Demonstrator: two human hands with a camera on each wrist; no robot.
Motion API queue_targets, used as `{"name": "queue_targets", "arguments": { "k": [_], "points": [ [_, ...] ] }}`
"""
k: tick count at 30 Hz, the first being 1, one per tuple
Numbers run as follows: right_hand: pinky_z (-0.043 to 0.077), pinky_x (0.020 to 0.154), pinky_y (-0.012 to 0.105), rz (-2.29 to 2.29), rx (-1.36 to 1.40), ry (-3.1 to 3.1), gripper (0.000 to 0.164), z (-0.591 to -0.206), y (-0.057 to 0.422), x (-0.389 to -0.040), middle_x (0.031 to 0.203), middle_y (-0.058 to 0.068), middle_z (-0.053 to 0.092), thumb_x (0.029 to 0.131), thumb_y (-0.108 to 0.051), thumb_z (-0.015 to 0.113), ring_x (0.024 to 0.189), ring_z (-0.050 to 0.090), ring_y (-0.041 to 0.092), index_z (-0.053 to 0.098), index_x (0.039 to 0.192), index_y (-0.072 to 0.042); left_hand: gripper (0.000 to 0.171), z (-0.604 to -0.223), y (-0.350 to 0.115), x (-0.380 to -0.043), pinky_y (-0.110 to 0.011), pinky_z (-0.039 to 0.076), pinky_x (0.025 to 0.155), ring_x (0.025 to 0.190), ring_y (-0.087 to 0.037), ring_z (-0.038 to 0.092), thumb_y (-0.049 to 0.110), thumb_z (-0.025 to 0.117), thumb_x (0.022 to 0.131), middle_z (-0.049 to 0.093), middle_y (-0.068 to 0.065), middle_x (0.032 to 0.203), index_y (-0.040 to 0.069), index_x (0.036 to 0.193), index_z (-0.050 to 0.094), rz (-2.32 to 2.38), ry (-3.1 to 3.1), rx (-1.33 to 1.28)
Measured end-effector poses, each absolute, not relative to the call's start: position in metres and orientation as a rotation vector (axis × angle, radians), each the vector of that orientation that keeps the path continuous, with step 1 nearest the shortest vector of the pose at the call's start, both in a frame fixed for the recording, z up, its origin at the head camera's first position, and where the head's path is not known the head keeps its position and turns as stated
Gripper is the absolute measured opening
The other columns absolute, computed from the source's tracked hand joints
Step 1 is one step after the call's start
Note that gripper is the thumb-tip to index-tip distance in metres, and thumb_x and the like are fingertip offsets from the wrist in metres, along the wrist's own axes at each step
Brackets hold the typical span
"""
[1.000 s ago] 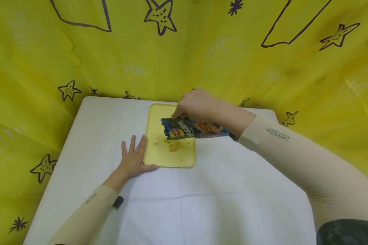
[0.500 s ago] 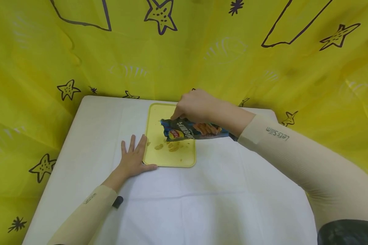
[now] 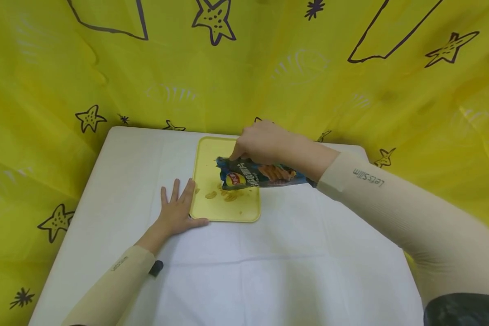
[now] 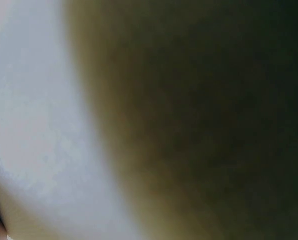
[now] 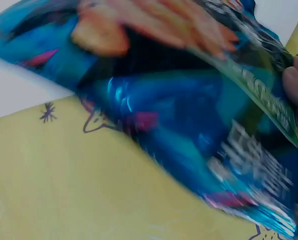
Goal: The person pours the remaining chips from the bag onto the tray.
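My right hand (image 3: pixel 261 142) grips a dark blue bag of potato chips (image 3: pixel 248 176) near its torn end, holding it on its side over a yellow tray (image 3: pixel 216 213). In the right wrist view the shiny chip bag (image 5: pixel 164 110) fills much of the picture, with my thumb (image 5: pixel 296 85) pressed on it at the right edge. Several potato chips (image 3: pixel 210 195) and small crumbs lie on the tray below the bag's mouth. My left hand (image 3: pixel 175 215) lies flat with fingers spread, fingertips and thumb at the tray's left edge and near corner. The left wrist view is mostly blocked by a dark blur.
A white cloth covers the table (image 3: pixel 293 253) under the tray. Behind it hangs a yellow curtain (image 3: pixel 244 68) with drawn stars and fish, close to the table's far edge. A small black object (image 3: pixel 156 268) shows beside my left sleeve.
More chips lie on the tray than a second ago, now spread farther left. The bag has shifted slightly in my right hand's grip. My left hand stays where it was.
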State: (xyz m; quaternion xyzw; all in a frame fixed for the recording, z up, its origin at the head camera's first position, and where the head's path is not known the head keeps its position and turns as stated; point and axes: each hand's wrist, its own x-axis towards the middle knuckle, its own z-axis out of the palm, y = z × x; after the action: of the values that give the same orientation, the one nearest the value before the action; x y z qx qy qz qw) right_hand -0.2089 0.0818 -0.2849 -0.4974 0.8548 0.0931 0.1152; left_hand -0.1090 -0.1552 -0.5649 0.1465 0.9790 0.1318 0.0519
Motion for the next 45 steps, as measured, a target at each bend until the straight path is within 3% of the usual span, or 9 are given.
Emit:
{"name": "queue_targets", "arguments": {
  "k": [11, 32, 45],
  "points": [
    [0.046, 0.056, 0.026, 0.278, -1.49, 2.514, 0.036, -0.2868, 0.0828, -0.2105, 0.089, -0.011, 0.069, 0.084, -0.006, 0.063, 0.061, 0.055, 0.01, 0.069, 0.107, -0.033, 0.124, -0.5659, -0.1563, -0.1109, -0.062, -0.014, 0.1, 0.137, -0.033, -0.015, 0.091, 0.035, 0.059, -0.003, -0.006, 0.154, 0.015, 0.148, -0.008, 0.386, 2.979, 0.419],
    [0.047, 0.055, 0.026, 0.274, -1.488, 2.528, 0.032, -0.2846, 0.0869, -0.212, 0.09, -0.012, 0.069, 0.085, -0.011, 0.065, 0.061, 0.055, 0.008, 0.069, 0.107, -0.034, 0.123, -0.5616, -0.1547, -0.1096, -0.063, -0.013, 0.099, 0.137, -0.036, -0.013, 0.085, 0.045, 0.063, 0.001, -0.009, 0.154, 0.011, 0.148, -0.003, 0.452, 2.982, 0.453],
    [0.047, 0.056, 0.026, 0.278, -1.48, 2.519, 0.032, -0.2842, 0.089, -0.2112, 0.089, -0.012, 0.069, 0.086, -0.009, 0.063, 0.064, 0.057, 0.008, 0.07, 0.105, -0.034, 0.123, -0.5634, -0.155, -0.1096, -0.062, -0.013, 0.1, 0.137, -0.035, -0.014, 0.087, 0.041, 0.062, 0.0, -0.008, 0.154, 0.011, 0.148, -0.004, 0.43, 2.977, 0.44]
  ]
}}
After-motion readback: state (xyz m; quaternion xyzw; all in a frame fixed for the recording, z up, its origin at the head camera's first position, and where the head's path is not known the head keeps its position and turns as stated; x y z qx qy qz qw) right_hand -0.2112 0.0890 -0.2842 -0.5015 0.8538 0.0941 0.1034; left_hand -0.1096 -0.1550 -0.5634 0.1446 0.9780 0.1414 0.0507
